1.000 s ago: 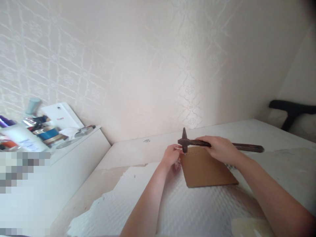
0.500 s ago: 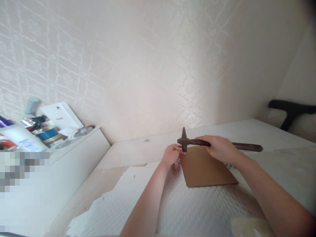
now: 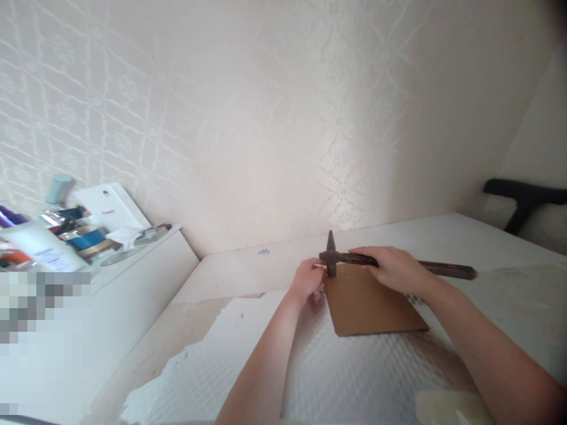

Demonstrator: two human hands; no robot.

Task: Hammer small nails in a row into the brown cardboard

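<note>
A brown square of cardboard (image 3: 374,307) lies on the white quilted sheet, with short rows of small holes near its far edge. My right hand (image 3: 394,268) is wrapped round the middle of a hammer's dark wooden handle, above the far right part of the cardboard. The hammer (image 3: 330,256) points its head left, with its narrow end up and its blunt face down at the cardboard's far left corner. Beside that corner my left hand (image 3: 309,277) is closed, fingertips pinched just under the hammer head. Whatever they pinch is hidden by the head.
The white textured sheet (image 3: 212,354) with a torn left edge covers part of the pale table (image 3: 225,271), which meets a patterned wall. At left, a white cabinet (image 3: 150,289) carries tape rolls (image 3: 88,238), a tube (image 3: 46,245) and a white box (image 3: 113,206). A black chair part (image 3: 522,195) stands at right.
The hammer head has come down slightly towards the cardboard's corner, and its handle end has dipped a little to the right. My left hand stays in place.
</note>
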